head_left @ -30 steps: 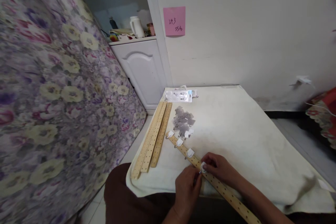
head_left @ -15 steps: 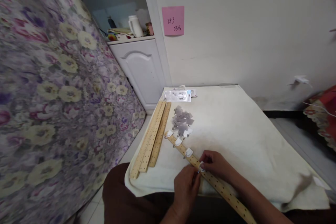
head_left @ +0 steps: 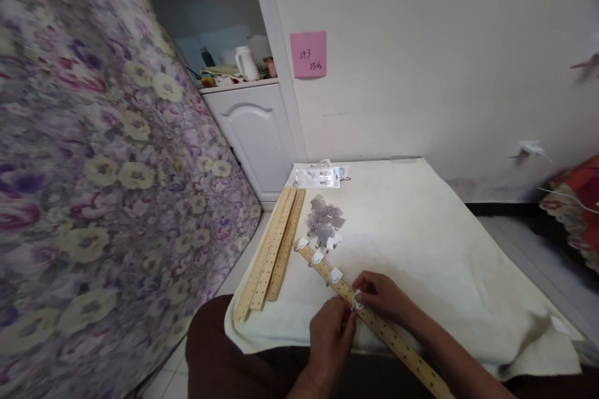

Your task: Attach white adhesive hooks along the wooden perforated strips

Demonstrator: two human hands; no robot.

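Observation:
A pale wooden strip (head_left: 395, 341) with rows of holes runs diagonally from the middle of the table to its front edge. Several small white tags (head_left: 336, 275) with loops and little metal parts sit along its far portion. The nearest looped white tag (head_left: 358, 299) is between my two hands. From the right, my right hand (head_left: 382, 293) pinches it with thumb and forefinger. My left hand (head_left: 331, 327) is closed at the strip's left edge, fingertips at the tag's lower metal end; its grip is partly hidden. Past the strip lies a pile of small greyish, translucent squares (head_left: 324, 218).
Several more perforated wooden strips (head_left: 266, 262) lie side by side on the table's left. Clear packets (head_left: 314, 177) with metal pieces rest at the back. A cream cloth (head_left: 412, 218) covers the table, between a white wall (head_left: 397, 62) and a flowered curtain (head_left: 116, 187).
The camera view has shifted slightly, so the background sits lower. Both hands stay at the same tag on the strip, with only slight finger movement.

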